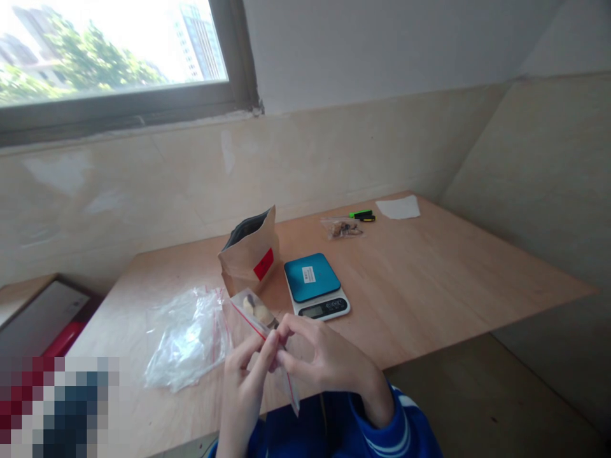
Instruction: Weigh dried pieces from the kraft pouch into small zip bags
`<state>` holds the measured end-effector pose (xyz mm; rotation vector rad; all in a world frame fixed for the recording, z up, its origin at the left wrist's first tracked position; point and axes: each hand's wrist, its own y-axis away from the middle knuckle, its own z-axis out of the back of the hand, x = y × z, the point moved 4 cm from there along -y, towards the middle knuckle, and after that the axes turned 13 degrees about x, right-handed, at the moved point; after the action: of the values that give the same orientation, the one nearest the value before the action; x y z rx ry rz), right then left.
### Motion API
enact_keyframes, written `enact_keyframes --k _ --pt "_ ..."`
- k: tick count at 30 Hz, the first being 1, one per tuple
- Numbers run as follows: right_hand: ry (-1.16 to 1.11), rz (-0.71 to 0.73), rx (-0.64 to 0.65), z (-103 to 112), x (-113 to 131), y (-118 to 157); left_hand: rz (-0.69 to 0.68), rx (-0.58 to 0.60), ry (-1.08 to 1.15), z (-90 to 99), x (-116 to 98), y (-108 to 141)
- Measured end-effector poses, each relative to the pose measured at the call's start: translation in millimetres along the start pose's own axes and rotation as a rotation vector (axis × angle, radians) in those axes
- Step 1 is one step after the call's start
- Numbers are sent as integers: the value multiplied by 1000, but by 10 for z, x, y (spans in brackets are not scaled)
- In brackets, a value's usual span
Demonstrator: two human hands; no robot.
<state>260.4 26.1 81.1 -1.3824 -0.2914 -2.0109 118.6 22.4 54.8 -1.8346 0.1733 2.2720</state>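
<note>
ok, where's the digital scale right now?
In the head view, the digital scale sits on the wooden table, just right of the kraft paper pouch, with a small zip bag beyond it and the person's right hand just in front.

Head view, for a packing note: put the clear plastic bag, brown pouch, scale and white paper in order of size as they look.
1. Clear plastic bag, largest.
2. Brown pouch and scale, too alike to rank.
3. White paper, smallest, though it lies farthest away, so that is unsure.

Two hands [329,359], three zip bags [186,340] (one held), one scale [315,286].
</note>
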Motion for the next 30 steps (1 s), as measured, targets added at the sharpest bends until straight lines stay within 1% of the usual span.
enact_keyframes --k 3,8,12,15,17,20,21,22,23,25,26,28,30 --pt "-30 16 -7 0 -10 -5 -6 1 -36 17 9 -3" --pt "-8 2 -50 6 -76 -19 -27 91 -84 3 52 -35" --pt "111 -47 -147 9 -152 -17 -26 146 -124 -42 7 -38" --pt "185 -34 -218 43 -222 1 -26 165 -183 -70 -47 -30" --pt "181 -18 -326 140 -284 52 -27 201 -209 -79 -68 -20" --pt "132 -11 -638 392 -376 228 -14 284 -232 -68 -65 -3" --pt "104 -12 -722 464 -401 293 -8 303 -229 -57 -55 -1" --pt "67 -14 -769 517 -420 344 -2 314 -217 -45 -40 -3" --pt "23 -14 -785 548 -431 378 -1 320 -197 -35 -21 -10" --pt "-65 -2 -773 556 -422 402 -21 310 -122 -26 23 -38" --pt "-103 10 -770 543 -403 398 -38 277 -71 -21 47 -59" --pt "-170 43 -777 505 -346 371 -64 154 20 -5 103 -105" --pt "-242 73 -776 468 -290 328 -47 46 75 -10 170 -148"
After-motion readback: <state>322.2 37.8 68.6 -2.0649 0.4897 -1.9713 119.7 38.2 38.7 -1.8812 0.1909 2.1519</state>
